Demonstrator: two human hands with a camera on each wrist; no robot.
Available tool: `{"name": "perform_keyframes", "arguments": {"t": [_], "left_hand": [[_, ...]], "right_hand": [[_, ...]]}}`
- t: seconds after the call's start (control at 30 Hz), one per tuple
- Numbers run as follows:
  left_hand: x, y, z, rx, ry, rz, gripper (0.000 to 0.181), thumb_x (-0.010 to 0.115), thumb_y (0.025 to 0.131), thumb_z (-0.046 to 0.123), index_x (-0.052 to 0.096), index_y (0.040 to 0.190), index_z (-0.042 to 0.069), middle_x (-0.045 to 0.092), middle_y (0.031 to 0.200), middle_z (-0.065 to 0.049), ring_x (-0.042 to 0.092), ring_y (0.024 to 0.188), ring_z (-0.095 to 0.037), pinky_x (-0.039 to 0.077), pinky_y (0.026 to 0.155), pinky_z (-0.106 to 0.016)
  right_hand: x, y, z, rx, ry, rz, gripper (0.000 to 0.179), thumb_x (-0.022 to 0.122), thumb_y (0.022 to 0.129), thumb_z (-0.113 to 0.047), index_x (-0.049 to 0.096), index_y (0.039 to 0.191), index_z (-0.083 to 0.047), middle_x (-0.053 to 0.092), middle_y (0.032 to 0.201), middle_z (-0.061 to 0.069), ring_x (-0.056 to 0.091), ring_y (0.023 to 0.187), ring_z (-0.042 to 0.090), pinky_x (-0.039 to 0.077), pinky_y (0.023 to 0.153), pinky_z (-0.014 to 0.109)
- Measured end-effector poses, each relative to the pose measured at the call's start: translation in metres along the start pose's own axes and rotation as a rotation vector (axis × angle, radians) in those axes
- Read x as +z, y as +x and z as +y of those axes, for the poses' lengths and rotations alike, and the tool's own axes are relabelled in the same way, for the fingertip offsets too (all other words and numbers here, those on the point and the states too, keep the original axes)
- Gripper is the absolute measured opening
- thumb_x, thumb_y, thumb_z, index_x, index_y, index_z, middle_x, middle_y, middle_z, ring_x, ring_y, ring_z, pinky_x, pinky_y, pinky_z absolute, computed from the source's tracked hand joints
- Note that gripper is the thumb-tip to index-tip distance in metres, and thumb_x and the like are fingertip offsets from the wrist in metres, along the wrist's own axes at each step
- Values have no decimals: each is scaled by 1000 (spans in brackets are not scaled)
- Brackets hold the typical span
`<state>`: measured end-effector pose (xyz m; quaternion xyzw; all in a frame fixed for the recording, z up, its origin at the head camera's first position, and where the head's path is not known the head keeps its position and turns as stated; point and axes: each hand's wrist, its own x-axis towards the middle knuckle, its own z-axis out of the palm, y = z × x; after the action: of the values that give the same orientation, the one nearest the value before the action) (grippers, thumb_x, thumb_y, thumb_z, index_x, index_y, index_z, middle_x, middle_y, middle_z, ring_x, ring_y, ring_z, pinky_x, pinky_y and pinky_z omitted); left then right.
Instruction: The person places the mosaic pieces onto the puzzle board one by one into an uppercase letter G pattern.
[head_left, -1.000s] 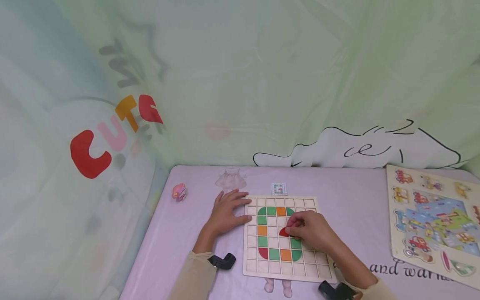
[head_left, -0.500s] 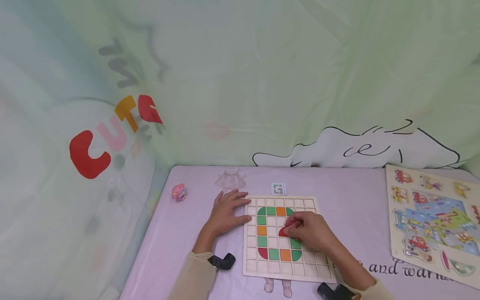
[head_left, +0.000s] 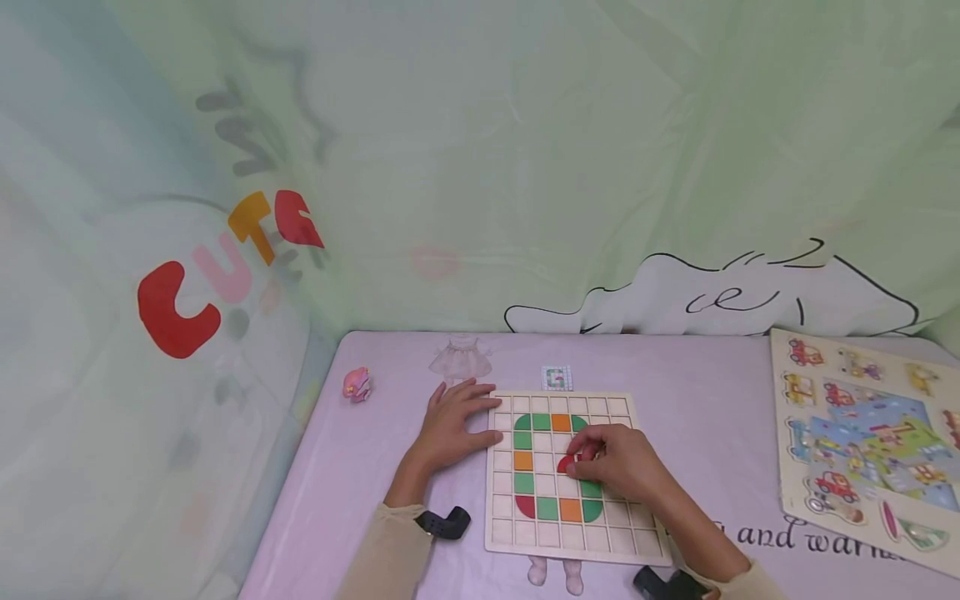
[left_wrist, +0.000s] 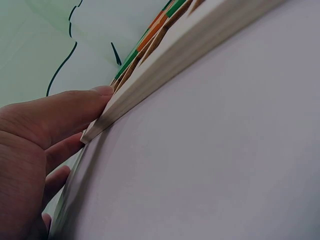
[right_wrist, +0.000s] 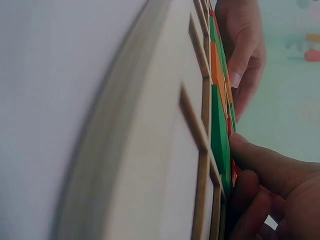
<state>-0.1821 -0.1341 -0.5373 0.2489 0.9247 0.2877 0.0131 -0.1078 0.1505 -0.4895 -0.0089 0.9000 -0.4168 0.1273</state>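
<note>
A wooden grid board (head_left: 507, 532) lies on the table, with green, orange and red tiles forming a ring in its cells. My left hand (head_left: 448, 423) rests at the board's left edge with fingers spread; in the left wrist view the thumb (left_wrist: 102, 91) touches the rim. Over the board's middle, my right hand (head_left: 617, 457) pinches a red round-edged tile (head_left: 563, 465) between thumb and fingers. The hand covers part of the ring's right side. Whether the tile sits flush in its cell cannot be told. A green tile (right_wrist: 218, 140) lies near the right thumb.
Behind the board lies a small pattern card (head_left: 557, 378). A pink figurine (head_left: 357, 384) stands at the table's far left. On the right is a large picture puzzle board (head_left: 795, 417) with vehicle pieces. A fabric backdrop (head_left: 480, 167) rises behind the table.
My right hand has shifted very slightly toward me and left with the red tile, its fingers changing little. My left hand has stayed at the board's edge.
</note>
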Motion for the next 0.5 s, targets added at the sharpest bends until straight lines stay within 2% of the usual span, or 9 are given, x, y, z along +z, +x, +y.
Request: {"name": "perform_keyframes", "arguments": {"t": [0.23,0.37,0.43,0.5], "left_hand": [[0,0,1,-3,0,3,52,74,88,48,68,134,25,53,153,7,33,154,-22,9,127,-58],[-1,1,2,1,-19,8,53,74,88,47,67,135,24,54,153,5,34,153,-23,9,127,-60],[-1,1,1,-2,-40,7,53,73,89,46,66,137,23,54,152,5,34,153,-23,9,127,-60],[-1,0,-1,-21,-103,23,51,74,90,43,66,137,23,55,151,6,36,152,-21,9,128,-58]], "right_hand": [[-2,0,-1,11,-6,-3,18,88,77,-17,74,89,-17,59,75,0,53,72,16,41,57,23],[-8,-2,0,3,-5,-12,20,87,79,-20,74,95,-17,60,78,-1,54,73,15,43,59,22],[-12,-4,4,-11,11,-21,24,86,81,-23,74,100,-16,61,80,-1,55,74,15,45,61,22],[-18,-6,9,-28,33,-30,27,85,83,-25,73,105,-15,62,83,0,56,76,15,47,63,21]]}}
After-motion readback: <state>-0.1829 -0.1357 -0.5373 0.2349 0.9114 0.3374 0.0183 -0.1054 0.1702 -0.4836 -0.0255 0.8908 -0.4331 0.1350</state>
